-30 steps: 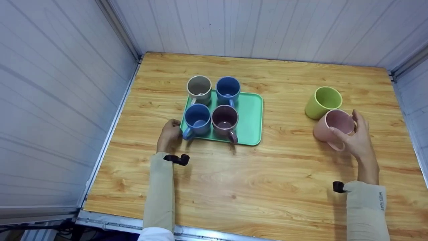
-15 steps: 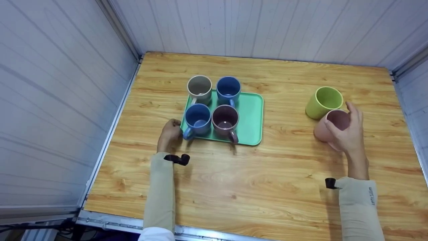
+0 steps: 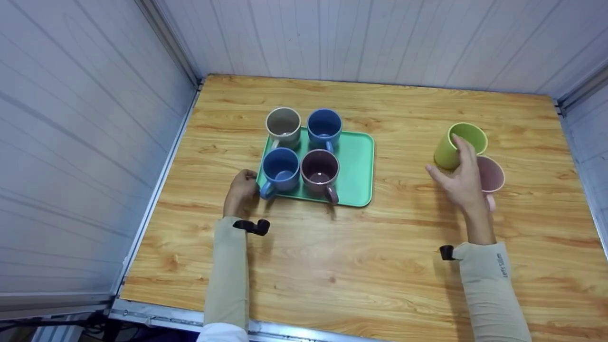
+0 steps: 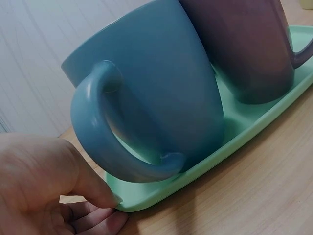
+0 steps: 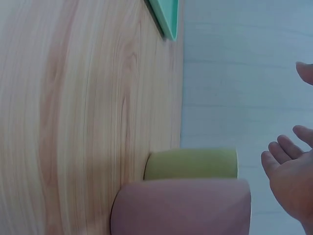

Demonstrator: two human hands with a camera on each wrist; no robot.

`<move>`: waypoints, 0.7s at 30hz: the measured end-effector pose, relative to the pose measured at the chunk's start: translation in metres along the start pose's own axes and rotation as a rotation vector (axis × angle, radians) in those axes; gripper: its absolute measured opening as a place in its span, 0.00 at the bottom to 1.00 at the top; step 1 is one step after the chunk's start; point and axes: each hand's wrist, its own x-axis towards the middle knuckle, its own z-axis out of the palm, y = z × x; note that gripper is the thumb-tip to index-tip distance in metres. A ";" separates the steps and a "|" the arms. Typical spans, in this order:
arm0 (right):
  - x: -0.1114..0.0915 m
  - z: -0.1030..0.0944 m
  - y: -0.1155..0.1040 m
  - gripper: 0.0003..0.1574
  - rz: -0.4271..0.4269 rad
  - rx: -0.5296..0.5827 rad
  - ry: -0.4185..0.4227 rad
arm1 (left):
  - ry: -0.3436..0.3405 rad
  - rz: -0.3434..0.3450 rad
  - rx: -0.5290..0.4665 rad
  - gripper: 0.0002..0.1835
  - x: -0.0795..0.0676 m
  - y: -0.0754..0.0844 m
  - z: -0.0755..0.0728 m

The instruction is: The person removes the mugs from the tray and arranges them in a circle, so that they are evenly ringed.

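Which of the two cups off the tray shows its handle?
The pink mug, nearer you: its handle shows in front; on the yellow-green cup, none is visible.

Room separates tray [image 3: 357, 171] from green cup [image 3: 445, 151], pink mug [image 3: 490, 174] perhaps crowding it.

1. Back wall [image 3: 361, 42]: whitish panels, bluish cast, thin grey vertical lines.
2. Left wall [image 3: 85, 118]: same pale panelling, lines slanting across the head view.
3. Right wall [image 3: 590, 142]: only a narrow strip shows at frame edge.
4. Corner post [image 3: 168, 40]: grey, runs up where left and back walls meet.
5. Table [image 3: 356, 285]: yellow-brown wood-grain top, darker streaks, a few knots; far edge meets back wall.
6. Metal rail [image 3: 159, 314]: silver, along table's near edge.
7. Cables [image 3: 47, 324]: dark, lower left, beyond rail, details unclear.
8. Light: cool, soft; pale sheen mid-table.
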 end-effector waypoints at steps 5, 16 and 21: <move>0.002 0.015 -0.005 0.50 0.004 0.037 -0.035 | 0.002 -0.005 -0.025 0.14 -0.001 0.000 0.001; 0.003 0.048 -0.016 0.49 -0.015 0.148 -0.116 | -0.005 0.004 -0.044 0.14 -0.003 -0.001 0.001; 0.002 0.059 -0.022 0.49 -0.021 0.155 -0.147 | -0.001 -0.006 -0.037 0.14 -0.003 0.000 0.001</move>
